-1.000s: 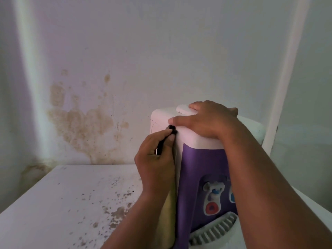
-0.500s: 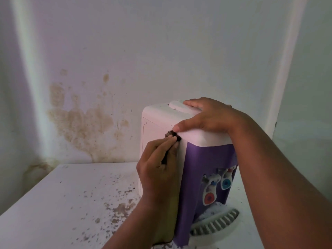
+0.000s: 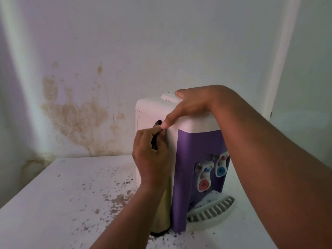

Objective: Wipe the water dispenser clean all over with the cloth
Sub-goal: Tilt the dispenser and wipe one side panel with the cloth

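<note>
A small water dispenser (image 3: 195, 155) with a white top and a purple front stands on a white table, its red and blue taps facing right of centre. My right hand (image 3: 190, 105) lies on its white top, fingers spread, thumb down over the left edge. My left hand (image 3: 152, 155) pinches a yellowish cloth with a dark edge (image 3: 161, 214) against the dispenser's white left side; the cloth hangs down below my wrist to the table. A dark bit of cloth pokes out above my fingers.
The white table (image 3: 59, 203) is speckled with dark dirt near the dispenser's base. A white drip tray (image 3: 213, 211) juts out at the front. The wall (image 3: 77, 115) behind carries brown stains. A white pipe or trim (image 3: 280, 56) runs up at the right.
The dispenser has turned so its left side faces me more and its taps point right. My left hand with the cloth has shifted along that side; my right hand stayed on top.
</note>
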Demonstrator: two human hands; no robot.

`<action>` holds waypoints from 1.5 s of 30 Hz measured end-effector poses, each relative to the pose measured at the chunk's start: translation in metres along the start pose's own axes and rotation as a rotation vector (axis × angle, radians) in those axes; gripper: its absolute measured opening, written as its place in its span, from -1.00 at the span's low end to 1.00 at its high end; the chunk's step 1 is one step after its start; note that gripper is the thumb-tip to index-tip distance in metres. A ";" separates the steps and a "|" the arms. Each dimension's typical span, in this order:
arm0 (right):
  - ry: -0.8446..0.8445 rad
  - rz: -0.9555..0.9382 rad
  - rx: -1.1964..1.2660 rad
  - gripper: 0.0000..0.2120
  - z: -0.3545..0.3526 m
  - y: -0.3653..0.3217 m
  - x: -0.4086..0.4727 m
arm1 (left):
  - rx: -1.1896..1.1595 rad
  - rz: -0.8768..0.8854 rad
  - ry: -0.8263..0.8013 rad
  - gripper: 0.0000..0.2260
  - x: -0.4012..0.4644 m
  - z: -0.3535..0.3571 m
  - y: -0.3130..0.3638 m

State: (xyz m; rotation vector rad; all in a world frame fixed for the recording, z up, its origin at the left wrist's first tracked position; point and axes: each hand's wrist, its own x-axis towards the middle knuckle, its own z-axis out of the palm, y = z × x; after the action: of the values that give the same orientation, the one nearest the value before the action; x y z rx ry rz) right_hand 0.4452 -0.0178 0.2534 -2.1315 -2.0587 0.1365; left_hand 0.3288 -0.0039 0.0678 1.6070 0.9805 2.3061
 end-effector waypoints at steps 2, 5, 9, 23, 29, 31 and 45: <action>-0.037 0.002 -0.012 0.33 0.004 -0.001 0.001 | 0.026 -0.082 -0.045 -0.85 -0.003 0.001 0.001; 0.010 0.002 -0.038 0.23 0.006 -0.005 0.000 | 0.065 -0.116 -0.150 -0.96 -0.008 -0.002 0.001; 0.019 0.020 -0.087 0.17 0.002 -0.010 -0.003 | 0.075 -0.037 -0.374 -0.55 -0.017 -0.010 -0.001; -0.023 0.052 -0.154 0.01 -0.012 -0.021 -0.011 | 0.126 -0.111 -0.540 0.14 -0.013 -0.016 0.022; -0.033 0.062 -0.143 -0.07 -0.013 -0.023 -0.016 | 0.129 -0.112 -0.550 0.06 -0.013 -0.017 0.024; -0.050 0.064 -0.135 -0.17 -0.009 -0.024 -0.016 | 0.062 -0.108 -0.536 -0.15 -0.012 -0.023 0.020; 0.300 0.081 -0.034 -0.40 0.023 -0.014 -0.009 | -0.311 -0.237 -0.142 -0.79 0.021 -0.024 0.025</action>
State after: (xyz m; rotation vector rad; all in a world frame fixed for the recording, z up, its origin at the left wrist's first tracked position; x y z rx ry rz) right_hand 0.4270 -0.0249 0.2325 -2.1050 -1.8177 -0.1985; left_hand 0.3045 -0.0225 0.0940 1.4215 0.6963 2.0368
